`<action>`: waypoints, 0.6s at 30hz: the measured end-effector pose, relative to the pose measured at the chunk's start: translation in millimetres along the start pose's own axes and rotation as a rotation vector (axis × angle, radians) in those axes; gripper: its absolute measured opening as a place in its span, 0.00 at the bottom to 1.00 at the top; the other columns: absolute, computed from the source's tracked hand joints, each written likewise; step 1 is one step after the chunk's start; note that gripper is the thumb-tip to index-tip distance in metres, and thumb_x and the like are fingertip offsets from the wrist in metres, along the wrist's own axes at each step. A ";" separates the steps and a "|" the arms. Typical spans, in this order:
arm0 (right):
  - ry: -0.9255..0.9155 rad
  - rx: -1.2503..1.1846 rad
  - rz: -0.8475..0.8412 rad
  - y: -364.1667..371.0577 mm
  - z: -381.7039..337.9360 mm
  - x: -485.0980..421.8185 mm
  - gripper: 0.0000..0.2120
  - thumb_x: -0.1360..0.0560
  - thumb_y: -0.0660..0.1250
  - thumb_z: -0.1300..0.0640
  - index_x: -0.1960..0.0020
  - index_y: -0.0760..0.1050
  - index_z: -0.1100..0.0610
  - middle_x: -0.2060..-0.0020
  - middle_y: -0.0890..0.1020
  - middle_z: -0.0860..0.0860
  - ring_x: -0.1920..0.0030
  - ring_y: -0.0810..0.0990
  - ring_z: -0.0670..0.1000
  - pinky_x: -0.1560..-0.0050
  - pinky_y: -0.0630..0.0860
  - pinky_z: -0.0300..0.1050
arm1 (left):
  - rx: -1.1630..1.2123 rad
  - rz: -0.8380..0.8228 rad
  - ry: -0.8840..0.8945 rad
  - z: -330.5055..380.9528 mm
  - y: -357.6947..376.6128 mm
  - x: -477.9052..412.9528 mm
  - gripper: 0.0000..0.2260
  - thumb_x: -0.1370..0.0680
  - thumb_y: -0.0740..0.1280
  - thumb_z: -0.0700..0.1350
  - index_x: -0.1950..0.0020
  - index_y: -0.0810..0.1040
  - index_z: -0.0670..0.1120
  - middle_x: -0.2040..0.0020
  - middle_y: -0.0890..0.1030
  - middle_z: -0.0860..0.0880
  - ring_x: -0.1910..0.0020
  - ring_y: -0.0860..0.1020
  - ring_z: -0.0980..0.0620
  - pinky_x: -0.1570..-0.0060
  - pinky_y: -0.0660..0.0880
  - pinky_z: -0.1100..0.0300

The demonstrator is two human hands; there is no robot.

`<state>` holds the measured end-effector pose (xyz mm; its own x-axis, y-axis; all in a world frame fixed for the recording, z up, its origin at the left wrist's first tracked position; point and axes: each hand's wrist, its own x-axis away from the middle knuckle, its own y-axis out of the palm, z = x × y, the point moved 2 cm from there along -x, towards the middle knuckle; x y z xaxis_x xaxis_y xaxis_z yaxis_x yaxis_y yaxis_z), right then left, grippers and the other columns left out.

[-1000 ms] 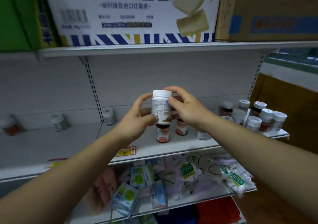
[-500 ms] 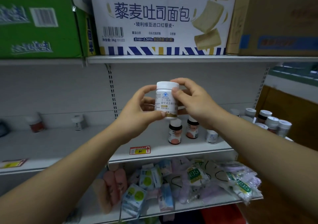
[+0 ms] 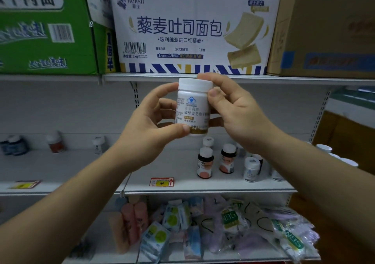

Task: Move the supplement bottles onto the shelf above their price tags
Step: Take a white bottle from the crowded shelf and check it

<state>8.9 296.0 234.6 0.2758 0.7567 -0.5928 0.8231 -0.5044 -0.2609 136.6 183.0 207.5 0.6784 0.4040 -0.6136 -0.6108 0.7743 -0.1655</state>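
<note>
- Overhead, three big cartons fill the top shelf (image 3: 263, 79): a green carton (image 3: 44, 30) at the left, a white bread carton (image 3: 194, 34) in the middle and a brown carton (image 3: 324, 30) at the right.
- Below them runs the pale middle shelf (image 3: 81, 172), largely bare on its left half.
- Under that, a heap of plastic packets (image 3: 223, 229) lies on the lowest shelf in view.
- Both bare forearms reach up from the bottom corners and meet in front of the middle shelf.
- The left hand (image 3: 148, 125) pinches the base of a white supplement bottle (image 3: 192, 109), thumb in front and fingers curled behind.
- The right hand (image 3: 239, 113) grips the same bottle near its white cap, thumb on the front.
- The bottle is held upright in the air, above the middle shelf and apart from it, label facing the camera.
- Two dark bottles (image 3: 205, 163) with white caps stand on the shelf under the hands, with a small white bottle (image 3: 251, 169) near them to the right.
- A few blurred bottles (image 3: 54, 142) stand far back at the left.
- A red price tag (image 3: 161, 182) with an upward arrow sits on the shelf's front edge, left of the dark bottles.
</note>
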 end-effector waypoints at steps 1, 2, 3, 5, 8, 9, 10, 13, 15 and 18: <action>-0.003 -0.001 -0.009 -1.9 2.6 -0.8 0.13 0.19 0.54 0.59 0.39 0.70 0.46 0.45 0.76 0.60 0.45 0.79 0.56 0.47 0.80 0.53 | -0.009 0.007 -0.004 -1.2 1.5 -0.1 0.30 0.40 0.73 0.47 0.40 0.71 0.63 0.52 0.76 0.47 0.50 0.79 0.50 0.52 0.77 0.58; -0.006 -0.004 -0.019 -3.5 6.1 -2.2 0.13 0.19 0.54 0.59 0.39 0.70 0.46 0.44 0.76 0.60 0.45 0.79 0.56 0.48 0.80 0.53 | -0.021 0.011 -0.009 -2.5 2.4 -0.2 0.30 0.40 0.73 0.47 0.40 0.71 0.64 0.52 0.77 0.47 0.50 0.79 0.51 0.52 0.77 0.58; -0.004 -0.011 -0.027 -4.4 10.6 -3.8 0.13 0.19 0.54 0.59 0.40 0.70 0.45 0.44 0.76 0.60 0.45 0.79 0.56 0.48 0.80 0.52 | -0.038 0.013 -0.020 -3.9 2.6 0.0 0.30 0.40 0.73 0.47 0.41 0.71 0.64 0.51 0.77 0.47 0.50 0.80 0.51 0.52 0.78 0.58; 0.015 -0.044 -0.048 -3.8 24.0 -8.7 0.13 0.19 0.54 0.59 0.41 0.69 0.43 0.44 0.76 0.58 0.45 0.79 0.54 0.50 0.81 0.51 | -0.091 0.026 -0.058 -8.8 -0.8 0.0 0.30 0.38 0.75 0.43 0.42 0.71 0.66 0.50 0.77 0.47 0.49 0.80 0.52 0.51 0.78 0.58; 0.063 -0.008 -0.120 11.0 57.2 -21.6 0.15 0.21 0.60 0.58 0.40 0.68 0.40 0.41 0.73 0.54 0.44 0.78 0.53 0.49 0.81 0.50 | -0.212 0.040 -0.164 -27.7 -14.1 -2.6 0.30 0.31 0.72 0.35 0.42 0.69 0.65 0.47 0.78 0.47 0.47 0.79 0.53 0.48 0.78 0.57; 0.089 0.010 -0.129 19.9 70.5 -26.2 0.16 0.22 0.63 0.58 0.41 0.68 0.40 0.41 0.73 0.52 0.44 0.78 0.53 0.48 0.81 0.51 | -0.233 0.030 -0.217 -36.1 -20.5 -2.7 0.29 0.30 0.71 0.34 0.41 0.68 0.63 0.46 0.78 0.47 0.46 0.79 0.53 0.48 0.78 0.57; 0.116 0.018 -0.123 29.7 84.5 -31.3 0.17 0.23 0.65 0.58 0.42 0.68 0.39 0.42 0.73 0.50 0.44 0.78 0.53 0.48 0.80 0.53 | -0.244 0.018 -0.267 -45.8 -28.4 -3.0 0.28 0.30 0.70 0.33 0.40 0.68 0.62 0.45 0.78 0.47 0.46 0.79 0.53 0.48 0.78 0.57; 0.158 0.032 -0.090 60.9 126.6 -47.9 0.17 0.25 0.67 0.58 0.47 0.70 0.36 0.45 0.76 0.45 0.45 0.79 0.54 0.45 0.78 0.59 | -0.283 -0.004 -0.363 -77.0 -57.8 -4.9 0.27 0.27 0.67 0.32 0.35 0.69 0.57 0.44 0.79 0.52 0.46 0.80 0.55 0.48 0.78 0.60; 0.190 0.082 -0.097 81.0 153.1 -60.6 0.17 0.25 0.67 0.57 0.44 0.70 0.38 0.43 0.77 0.46 0.44 0.78 0.53 0.44 0.77 0.59 | -0.312 -0.006 -0.406 -98.0 -78.9 -7.7 0.25 0.25 0.65 0.32 0.35 0.71 0.57 0.46 0.79 0.57 0.48 0.79 0.58 0.51 0.77 0.65; 0.284 0.130 -0.113 110.0 194.5 -76.9 0.19 0.25 0.66 0.56 0.37 0.68 0.43 0.40 0.75 0.46 0.43 0.77 0.52 0.43 0.77 0.57 | -0.285 -0.020 -0.500 -138.6 -110.0 -10.4 0.25 0.25 0.62 0.31 0.33 0.70 0.52 0.46 0.78 0.57 0.48 0.78 0.59 0.51 0.74 0.66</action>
<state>-18.3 101.4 103.2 0.3290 0.8872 -0.3236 0.7912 -0.4460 -0.4183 140.2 26.1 125.1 0.7595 0.6252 -0.1799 -0.6344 0.6507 -0.4173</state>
